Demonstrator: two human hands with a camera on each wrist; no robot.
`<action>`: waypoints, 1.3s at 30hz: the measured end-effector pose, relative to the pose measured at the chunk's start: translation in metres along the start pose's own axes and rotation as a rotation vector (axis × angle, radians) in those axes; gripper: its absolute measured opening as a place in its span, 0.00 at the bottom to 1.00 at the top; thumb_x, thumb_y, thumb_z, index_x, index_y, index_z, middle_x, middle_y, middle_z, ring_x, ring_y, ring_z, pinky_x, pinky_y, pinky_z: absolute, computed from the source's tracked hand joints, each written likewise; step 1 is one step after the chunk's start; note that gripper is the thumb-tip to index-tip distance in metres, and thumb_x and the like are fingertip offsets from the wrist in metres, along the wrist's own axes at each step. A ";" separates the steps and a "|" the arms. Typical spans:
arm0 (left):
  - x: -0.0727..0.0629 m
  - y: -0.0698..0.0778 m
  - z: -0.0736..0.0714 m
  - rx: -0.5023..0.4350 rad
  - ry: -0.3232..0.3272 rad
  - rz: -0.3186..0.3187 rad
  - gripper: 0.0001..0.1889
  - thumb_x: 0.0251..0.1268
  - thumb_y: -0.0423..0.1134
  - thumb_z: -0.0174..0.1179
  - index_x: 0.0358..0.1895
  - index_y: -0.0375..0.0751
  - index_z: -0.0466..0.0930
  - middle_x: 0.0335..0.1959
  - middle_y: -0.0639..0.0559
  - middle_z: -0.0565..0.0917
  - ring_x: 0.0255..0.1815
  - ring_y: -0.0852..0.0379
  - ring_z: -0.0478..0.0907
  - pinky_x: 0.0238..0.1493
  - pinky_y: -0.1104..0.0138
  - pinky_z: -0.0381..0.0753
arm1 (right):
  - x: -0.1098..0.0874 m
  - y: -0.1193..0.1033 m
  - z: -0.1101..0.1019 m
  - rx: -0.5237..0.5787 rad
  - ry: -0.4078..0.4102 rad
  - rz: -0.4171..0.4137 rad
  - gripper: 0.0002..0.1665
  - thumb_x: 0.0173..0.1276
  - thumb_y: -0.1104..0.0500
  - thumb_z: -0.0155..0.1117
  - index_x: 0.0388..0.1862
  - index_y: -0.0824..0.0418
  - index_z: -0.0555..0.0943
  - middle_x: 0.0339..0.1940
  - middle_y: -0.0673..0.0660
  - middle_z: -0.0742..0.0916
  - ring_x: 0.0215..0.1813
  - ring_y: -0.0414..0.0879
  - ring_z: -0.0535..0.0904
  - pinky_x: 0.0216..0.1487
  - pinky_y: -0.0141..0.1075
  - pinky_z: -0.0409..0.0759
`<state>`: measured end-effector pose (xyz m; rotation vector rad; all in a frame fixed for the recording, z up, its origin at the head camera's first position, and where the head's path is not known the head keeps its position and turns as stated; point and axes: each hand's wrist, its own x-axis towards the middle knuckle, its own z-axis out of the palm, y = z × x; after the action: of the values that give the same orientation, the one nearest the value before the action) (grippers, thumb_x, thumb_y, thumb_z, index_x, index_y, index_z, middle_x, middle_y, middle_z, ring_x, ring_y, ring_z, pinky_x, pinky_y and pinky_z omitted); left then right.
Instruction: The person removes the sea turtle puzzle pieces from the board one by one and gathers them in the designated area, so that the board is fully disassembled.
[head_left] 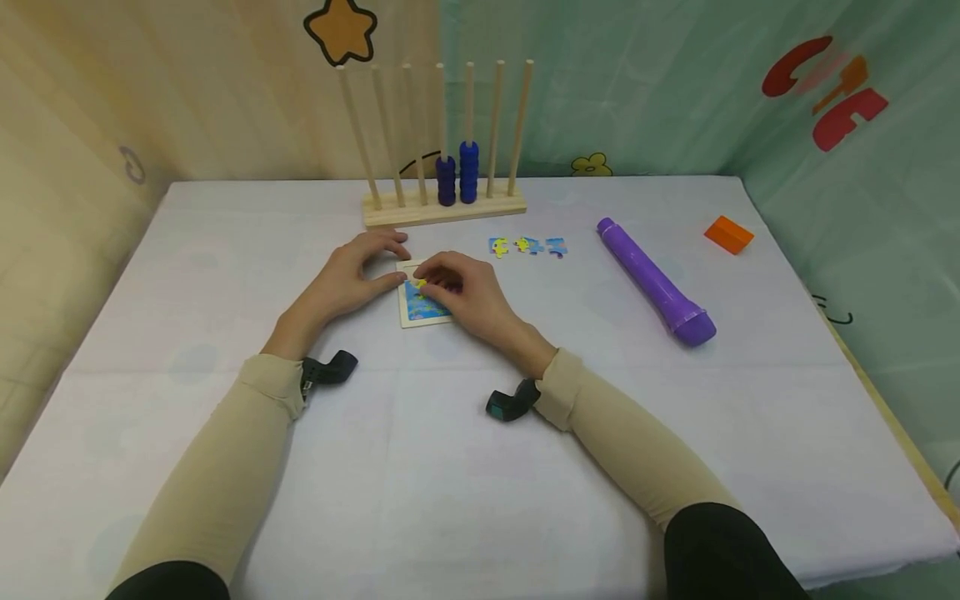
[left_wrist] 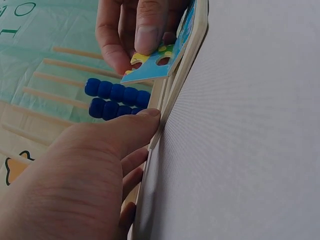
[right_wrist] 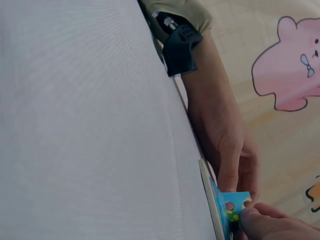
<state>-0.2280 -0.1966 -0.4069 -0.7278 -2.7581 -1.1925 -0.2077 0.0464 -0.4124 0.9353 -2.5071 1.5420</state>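
Note:
A small square jigsaw puzzle in a wooden frame [head_left: 402, 310] lies on the white table, its lower part filled with a blue picture. My right hand [head_left: 474, 293] is over it and pinches a blue and yellow puzzle piece [left_wrist: 145, 74] between thumb and fingers. That piece tilts up from the picture, as the right wrist view also shows. With its thumb, my left hand [head_left: 347, 277] touches the frame's left edge; its fingers reach past the upper left corner. Right of the frame lie three small loose puzzle groups or pieces [head_left: 498, 247].
Behind the frame stands a wooden peg rack [head_left: 442, 215] with blue beads [head_left: 468, 173] on two pegs. To the right are a purple microphone-shaped toy [head_left: 652, 279] and an orange block [head_left: 728, 235]. Printed curtains [head_left: 645, 92] border the table.

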 end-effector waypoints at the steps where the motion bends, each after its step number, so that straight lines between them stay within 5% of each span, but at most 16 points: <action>1: 0.000 0.000 0.000 0.000 0.000 0.001 0.14 0.70 0.37 0.71 0.56 0.42 0.84 0.74 0.45 0.77 0.82 0.44 0.64 0.84 0.45 0.57 | 0.000 0.000 0.000 0.008 0.007 0.002 0.10 0.74 0.63 0.70 0.53 0.58 0.86 0.48 0.52 0.90 0.44 0.39 0.85 0.47 0.33 0.85; 25: 0.002 0.001 0.001 -0.003 -0.006 -0.010 0.14 0.69 0.38 0.71 0.55 0.41 0.84 0.74 0.44 0.76 0.82 0.44 0.64 0.83 0.44 0.57 | 0.000 0.000 -0.001 0.048 0.081 -0.003 0.10 0.75 0.62 0.69 0.53 0.59 0.85 0.45 0.53 0.90 0.43 0.39 0.88 0.48 0.31 0.88; 32: 0.003 0.000 0.005 -0.007 -0.011 -0.022 0.15 0.70 0.40 0.71 0.56 0.43 0.84 0.75 0.46 0.76 0.83 0.45 0.63 0.84 0.44 0.55 | -0.008 0.000 -0.022 0.048 0.173 0.121 0.08 0.77 0.61 0.68 0.52 0.56 0.86 0.43 0.50 0.90 0.44 0.40 0.86 0.48 0.34 0.88; 39: 0.001 0.000 0.002 0.020 -0.021 -0.040 0.15 0.70 0.40 0.71 0.56 0.44 0.84 0.76 0.47 0.75 0.83 0.45 0.61 0.85 0.43 0.54 | -0.024 0.015 -0.055 -0.101 0.311 0.243 0.08 0.76 0.62 0.68 0.51 0.58 0.87 0.46 0.53 0.91 0.45 0.42 0.87 0.51 0.34 0.86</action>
<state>-0.2288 -0.1949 -0.4084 -0.6908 -2.8107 -1.1685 -0.2097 0.1076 -0.4053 0.3546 -2.5102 1.4663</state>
